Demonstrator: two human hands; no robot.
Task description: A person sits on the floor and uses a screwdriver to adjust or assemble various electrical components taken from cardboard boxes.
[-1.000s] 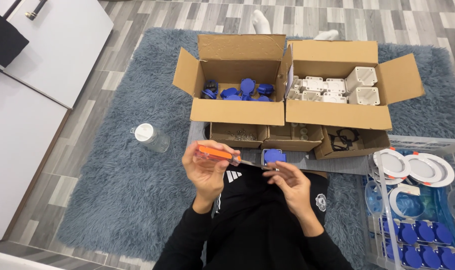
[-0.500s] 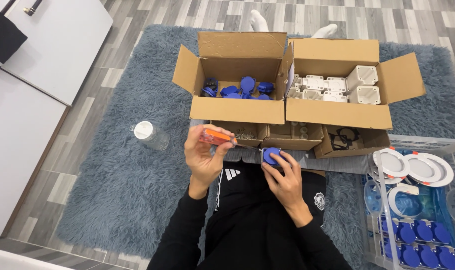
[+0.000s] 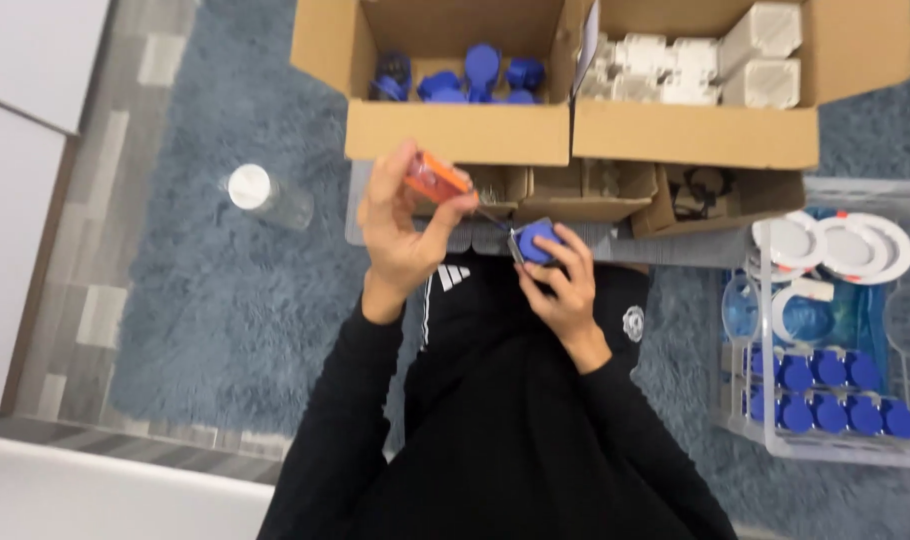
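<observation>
**Orange-handled screwdriver set to a blue part, both hands engaged**

Orange plastic marks the handle of the screwdriver [image 3: 437, 178], which the left hand [image 3: 405, 235] holds closed between fingers and thumb, raised over the lap. Its thin shaft slants down and to the right, and the tip meets the blue part [image 3: 537, 242]. The right hand [image 3: 560, 285] is wrapped around that blue part, fingers curled over its near and right sides; the part sits just in front of the person's black-clothed torso, near the middle of the scene. Whether the tip is seated in a screw cannot be judged at this sharpness.

Beyond the hands, on the far side, stand two open cardboard boxes side by side: the left box [image 3: 455, 130] contains loose blue parts, the right box [image 3: 695, 135] white square housings. Smaller open cartons [image 3: 585, 195] sit just near of them. A clear bottle [image 3: 267, 197] with a white cap lies on the grey-blue rug [image 3: 205, 300] to the left, well apart from the hands. At the right, a clear crate [image 3: 825, 445] holds white rings and rows of blue caps.
</observation>
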